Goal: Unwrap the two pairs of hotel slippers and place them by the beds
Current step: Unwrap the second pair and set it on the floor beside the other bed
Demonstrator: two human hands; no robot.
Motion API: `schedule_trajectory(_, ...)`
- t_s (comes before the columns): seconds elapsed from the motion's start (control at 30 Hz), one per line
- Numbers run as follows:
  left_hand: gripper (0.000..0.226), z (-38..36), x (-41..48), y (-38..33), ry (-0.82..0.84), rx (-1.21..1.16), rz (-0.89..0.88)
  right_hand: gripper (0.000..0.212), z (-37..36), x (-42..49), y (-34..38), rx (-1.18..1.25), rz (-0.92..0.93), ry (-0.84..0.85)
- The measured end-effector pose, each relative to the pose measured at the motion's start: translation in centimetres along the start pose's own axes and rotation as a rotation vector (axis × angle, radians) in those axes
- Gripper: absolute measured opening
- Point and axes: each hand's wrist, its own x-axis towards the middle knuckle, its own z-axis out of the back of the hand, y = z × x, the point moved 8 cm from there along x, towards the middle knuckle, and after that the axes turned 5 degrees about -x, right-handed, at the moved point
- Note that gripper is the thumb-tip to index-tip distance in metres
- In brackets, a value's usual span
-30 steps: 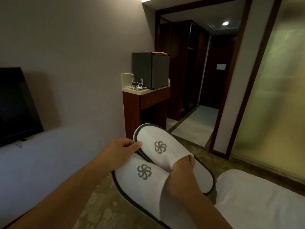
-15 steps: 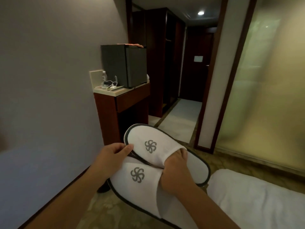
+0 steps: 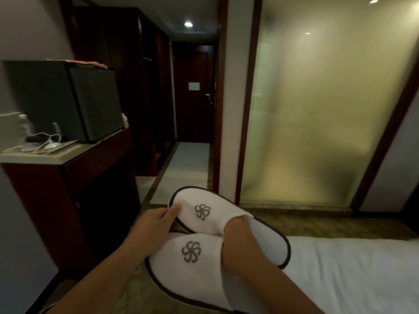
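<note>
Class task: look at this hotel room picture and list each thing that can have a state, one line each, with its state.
Upper slipper: unwrapped, held in the air by both hands.
Lower slipper: unwrapped, held, partly under the upper one.
Left hand: thumb on the upper slipper's toe.
Right hand: gripping both slippers.
Door: closed.
Ceiling light: on.

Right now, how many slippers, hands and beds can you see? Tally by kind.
Slippers: 2, upper slipper and lower slipper
Hands: 2, left hand and right hand, both holding the slippers
Beds: 1, bed
Total: 5
</note>
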Motion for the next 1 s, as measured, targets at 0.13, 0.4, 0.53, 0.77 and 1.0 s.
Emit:
schedule_trajectory(0.13,0.056,-2.6,6.1,-1.0,0.001,-0.018,-0.031,0.033,-0.2,4.7,-3.6,-0.219,-0.147,-0.114)
schedule_trajectory(0.4,0.054,-9.6,19.5,-3.8,0.028,-0.139,0.0,0.011,4.4,14.4,-9.5,0.353,-0.403,-0.504)
schedule_trajectory(0.53,0.046,-13.2,26.9,-4.4,0.051,-0.141,0.104,0.015,5.3,21.9,-11.9,0.454,-0.353,-0.529)
schedule_trajectory(0.77,0.054,-17.7,38.2,-6.0,-0.026,-0.107,0.091,0.018,9.7,33.4,-11.4,-0.079,0.136,-0.506)
schedule_trajectory(1.0,0.055,-25.3,49.6,-7.4,0.107,-0.108,0.096,0.025,13.0,41.6,-17.4,0.027,-0.015,-0.55)
